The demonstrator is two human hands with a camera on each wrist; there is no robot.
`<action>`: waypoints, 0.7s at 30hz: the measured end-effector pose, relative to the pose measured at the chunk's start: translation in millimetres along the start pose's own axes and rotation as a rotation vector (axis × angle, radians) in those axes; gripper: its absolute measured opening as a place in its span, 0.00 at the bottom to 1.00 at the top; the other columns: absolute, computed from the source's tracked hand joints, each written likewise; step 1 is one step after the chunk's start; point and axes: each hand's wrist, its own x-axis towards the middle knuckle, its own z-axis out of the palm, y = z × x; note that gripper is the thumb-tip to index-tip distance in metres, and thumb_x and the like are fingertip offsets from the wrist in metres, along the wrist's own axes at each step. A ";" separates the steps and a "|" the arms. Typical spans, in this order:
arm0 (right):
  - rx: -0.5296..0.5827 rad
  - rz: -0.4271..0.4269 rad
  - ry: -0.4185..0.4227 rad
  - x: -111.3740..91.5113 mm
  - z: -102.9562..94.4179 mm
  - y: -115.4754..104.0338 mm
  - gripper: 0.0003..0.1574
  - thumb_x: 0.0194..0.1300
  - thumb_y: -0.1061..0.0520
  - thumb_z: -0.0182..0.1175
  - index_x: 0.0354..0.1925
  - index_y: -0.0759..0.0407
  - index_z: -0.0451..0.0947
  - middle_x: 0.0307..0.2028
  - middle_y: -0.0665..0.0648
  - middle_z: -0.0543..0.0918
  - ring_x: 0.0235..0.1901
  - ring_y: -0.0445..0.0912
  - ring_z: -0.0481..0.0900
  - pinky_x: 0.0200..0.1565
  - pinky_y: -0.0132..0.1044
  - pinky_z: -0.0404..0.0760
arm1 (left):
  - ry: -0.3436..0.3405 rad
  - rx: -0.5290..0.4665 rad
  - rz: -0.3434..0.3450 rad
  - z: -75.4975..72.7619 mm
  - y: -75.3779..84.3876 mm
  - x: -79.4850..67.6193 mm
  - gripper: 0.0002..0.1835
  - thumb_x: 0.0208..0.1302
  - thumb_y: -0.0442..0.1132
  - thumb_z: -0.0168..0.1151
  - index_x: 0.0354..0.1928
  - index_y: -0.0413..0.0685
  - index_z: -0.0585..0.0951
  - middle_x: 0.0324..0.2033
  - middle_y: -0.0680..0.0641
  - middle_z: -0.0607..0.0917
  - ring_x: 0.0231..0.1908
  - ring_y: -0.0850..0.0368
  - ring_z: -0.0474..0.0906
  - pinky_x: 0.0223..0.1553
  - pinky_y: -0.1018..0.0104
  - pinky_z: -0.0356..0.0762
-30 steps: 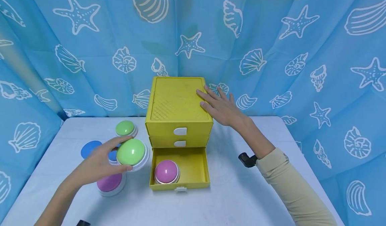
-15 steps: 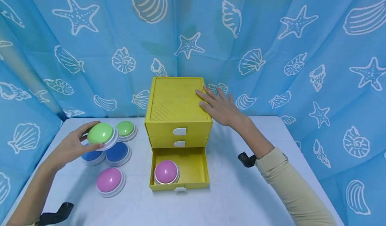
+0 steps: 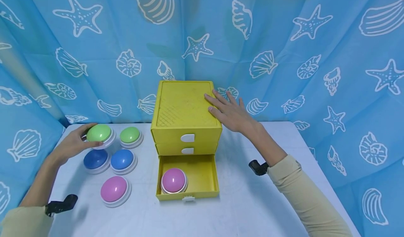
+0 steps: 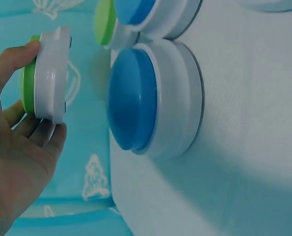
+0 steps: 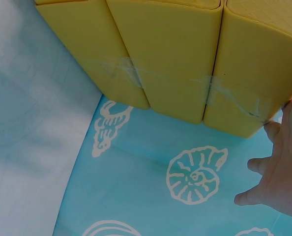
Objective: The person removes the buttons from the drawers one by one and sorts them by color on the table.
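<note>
My left hand [image 3: 71,144] holds a green dome-topped push button [image 3: 99,133] by its sides, at the table's back left. In the left wrist view, that button's white base [image 4: 52,73] is apart from the tabletop, thumb on one side and fingers on the other. With fingers spread, my right hand [image 3: 231,114] rests on the right edge of the yellow drawer cabinet [image 3: 186,105]. The cabinet's bottom drawer [image 3: 203,173] is pulled out, with a pink push button [image 3: 174,180] in its left half. Its upper two drawers are closed.
Near my left hand stand another green button [image 3: 129,135], two blue buttons [image 3: 95,159] and a pink button [image 3: 113,189] on the white table [image 3: 252,209]. A blue shell-print curtain [image 3: 195,26] hangs behind and at the sides.
My left hand has carried the green button from beside the cabinet leftward and back, past the blue buttons, and lower over the last half second. My right hand has stayed put.
</note>
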 end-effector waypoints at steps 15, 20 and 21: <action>-0.013 0.009 -0.009 0.9 0.7 -0.1 0.39 0.77 0.29 0.27 0.79 0.34 0.41 0.79 0.46 0.37 0.75 0.62 0.29 0.67 0.72 0.28 | 0.013 0.019 -0.150 4.2 -44.7 31.8 0.55 0.60 0.59 0.68 0.76 0.34 0.50 0.70 0.22 0.52 0.67 0.20 0.47 0.59 0.19 0.51; -0.014 0.015 -0.006 1.0 0.7 -0.4 0.39 0.76 0.29 0.26 0.79 0.32 0.40 0.79 0.45 0.36 0.76 0.61 0.28 0.67 0.71 0.28 | -0.015 0.021 -0.162 7.9 -38.2 31.9 0.53 0.65 0.53 0.64 0.75 0.29 0.46 0.68 0.19 0.49 0.65 0.18 0.46 0.58 0.19 0.51; -0.012 0.017 -0.005 1.0 0.8 -0.4 0.38 0.76 0.28 0.26 0.79 0.32 0.40 0.79 0.45 0.36 0.76 0.61 0.29 0.67 0.71 0.28 | -0.013 0.029 -0.169 9.2 -36.8 31.5 0.52 0.65 0.52 0.63 0.75 0.29 0.46 0.68 0.19 0.49 0.65 0.18 0.46 0.59 0.20 0.51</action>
